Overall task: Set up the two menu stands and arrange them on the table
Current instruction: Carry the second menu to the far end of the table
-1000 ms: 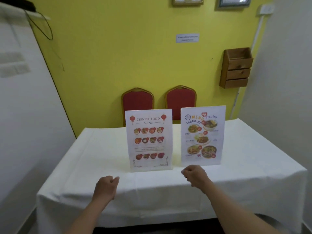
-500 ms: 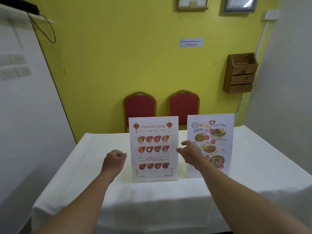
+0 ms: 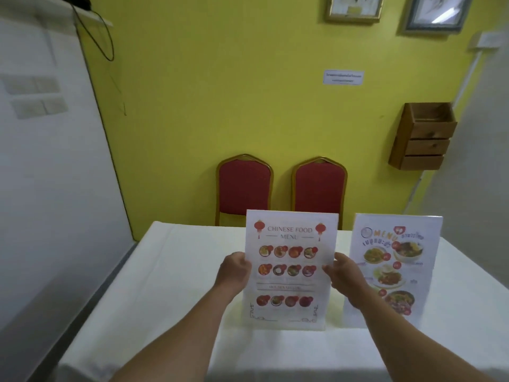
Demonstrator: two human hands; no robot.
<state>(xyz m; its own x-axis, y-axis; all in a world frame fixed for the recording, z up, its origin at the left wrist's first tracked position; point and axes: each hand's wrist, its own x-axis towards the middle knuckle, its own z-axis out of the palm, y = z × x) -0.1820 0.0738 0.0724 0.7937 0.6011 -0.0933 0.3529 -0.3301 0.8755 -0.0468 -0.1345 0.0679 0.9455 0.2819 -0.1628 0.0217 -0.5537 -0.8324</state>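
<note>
While both arms are reaching forward over the near edge of the table [image 3: 176,271], the Chinese food menu stand [image 3: 289,268] is standing upright between the two hands, its printed face turned toward the camera. The left hand [image 3: 232,271] is gripping the stand's left edge at about mid-height, fingers curled round it, and the right hand [image 3: 344,274] is gripping the right edge at the same height — thumb lying over the front, the other fingers hidden behind the sheet. Whether the stand's foot is resting on the cloth or hanging just above it cannot be told. Just to the right, the second menu stand [image 3: 396,260] with Thai lettering and pictures of dishes is standing upright on the table, untouched, its lower left part being covered by the right forearm. A white tablecloth is covering the whole tabletop and hanging over the near side. Beyond the far edge, two red chairs [image 3: 243,188] with gold frames are sitting side by side against a yellow wall [image 3: 220,92]. On that wall a wooden rack [image 3: 422,136] is hanging at the right, a small white notice [image 3: 343,77] higher up, and two framed pictures [image 3: 354,8] at the very top — while pale walls are closing the room in at left and right.
</note>
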